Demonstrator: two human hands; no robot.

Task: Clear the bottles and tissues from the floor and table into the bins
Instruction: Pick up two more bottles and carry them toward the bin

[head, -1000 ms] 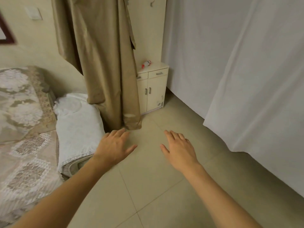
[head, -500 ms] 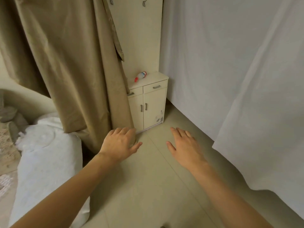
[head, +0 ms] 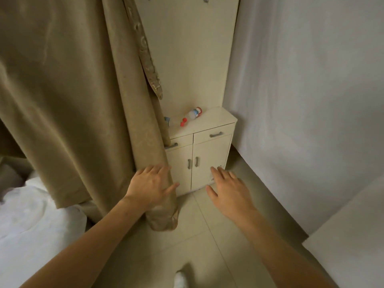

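Note:
Two clear plastic bottles lie on their sides on top of a small cream cabinet (head: 216, 119). The right bottle (head: 192, 114) has a red cap and a red, white and blue label. The left bottle (head: 172, 121) is partly hidden by the curtain. My left hand (head: 151, 185) is held out with straight fingers, in front of the curtain's lower edge. My right hand (head: 227, 187) is held out flat in front of the cabinet doors. Both hands hold nothing and are well below the bottles. No bin or tissue is in view.
A long tan curtain (head: 72, 100) hangs at left, its hem reaching the tiled floor (head: 207, 246). White bedding (head: 31, 225) lies at lower left. White sheets (head: 311, 100) hang along the right. A white-socked foot (head: 180, 280) shows at the bottom.
The view has come closer to the cabinet, and a second bottle now shows beside the curtain. Both hands stay open and have moved forward towards the cabinet front.

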